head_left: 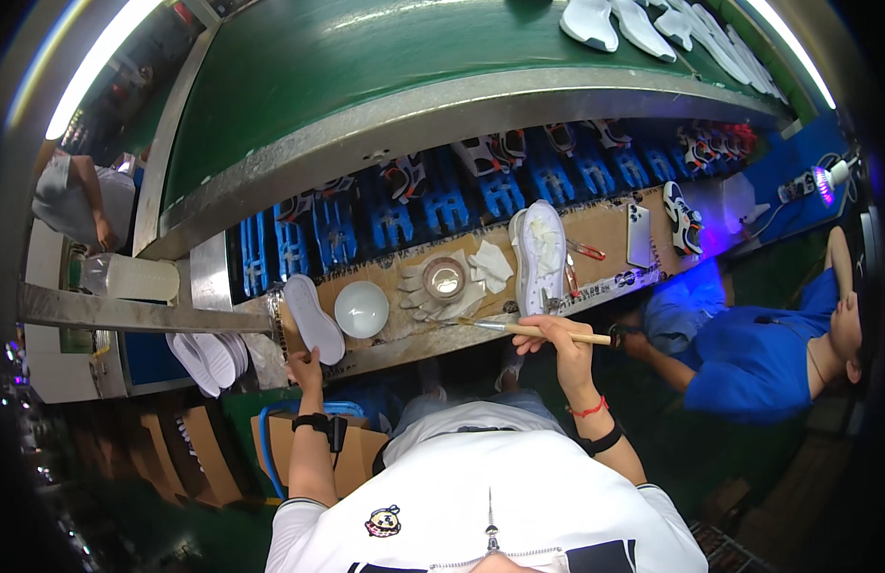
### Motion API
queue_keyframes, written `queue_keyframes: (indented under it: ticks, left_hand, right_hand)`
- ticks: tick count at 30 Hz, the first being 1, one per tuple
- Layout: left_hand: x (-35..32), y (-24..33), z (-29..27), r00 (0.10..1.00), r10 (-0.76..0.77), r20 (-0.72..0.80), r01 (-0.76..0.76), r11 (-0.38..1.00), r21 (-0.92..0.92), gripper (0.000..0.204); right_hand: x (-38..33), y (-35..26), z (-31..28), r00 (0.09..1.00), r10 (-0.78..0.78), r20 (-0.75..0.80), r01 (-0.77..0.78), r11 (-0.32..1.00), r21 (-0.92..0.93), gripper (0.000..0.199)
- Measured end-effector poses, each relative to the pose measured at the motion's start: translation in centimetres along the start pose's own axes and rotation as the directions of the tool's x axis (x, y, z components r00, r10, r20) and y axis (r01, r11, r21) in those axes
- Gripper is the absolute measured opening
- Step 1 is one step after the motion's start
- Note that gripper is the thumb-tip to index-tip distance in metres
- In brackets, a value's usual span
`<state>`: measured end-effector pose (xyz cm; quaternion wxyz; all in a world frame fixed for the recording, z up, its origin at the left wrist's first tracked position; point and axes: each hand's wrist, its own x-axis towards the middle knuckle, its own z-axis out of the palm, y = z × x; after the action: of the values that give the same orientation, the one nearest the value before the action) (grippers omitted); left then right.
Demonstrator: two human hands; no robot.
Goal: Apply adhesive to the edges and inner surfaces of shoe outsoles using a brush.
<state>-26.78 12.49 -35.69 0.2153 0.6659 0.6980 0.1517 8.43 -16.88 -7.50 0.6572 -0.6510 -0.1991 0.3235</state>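
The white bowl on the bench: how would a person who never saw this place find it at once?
Look at the brown workbench below the green conveyor belt. The white bowl sits near its left end, between a white shoe sole and a small glass jar. It is the only round, plain white thing there.

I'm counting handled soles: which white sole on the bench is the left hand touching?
The white sole beside the white bowl; the left hand touches its near end. The other sole lies by the brush.

Left hand point(307, 364) extended with fingers up; right hand point(557, 336) closed in a pinch.
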Motion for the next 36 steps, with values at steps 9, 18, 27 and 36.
queue_keyframes:
  ticks: [9, 18, 27, 36]
  left_hand:
    - [3.1, -2.4, -2.3, 0.975, 0.113, 0.192, -0.011, 0.886, -0.464, 0.020]
    - [-8.0, 19.3, -12.6, 0.842, 0.411, 0.350, 0.151, 0.443, -0.884, 0.051]
    - [-12.2, 27.9, -14.5, 0.814, 0.541, 0.213, -0.026, 0.399, -0.917, 0.051]
    - [-12.8, 28.8, -15.2, 0.803, 0.561, 0.202, -0.072, 0.427, -0.901, 0.051]
  right_hand:
    - [0.4, 0.7, 1.0, 0.994, 0.056, 0.088, -0.054, 0.998, -0.032, 0.032]
    - [0.6, -1.1, 2.0, 0.990, 0.016, 0.140, -0.017, 1.000, 0.002, 0.030]
    - [1.5, -3.4, 4.2, 0.936, -0.181, 0.301, 0.192, 0.981, -0.007, 0.021]
    - [2.4, -4.3, 4.5, 0.911, -0.226, 0.344, 0.277, 0.955, -0.104, 0.019]
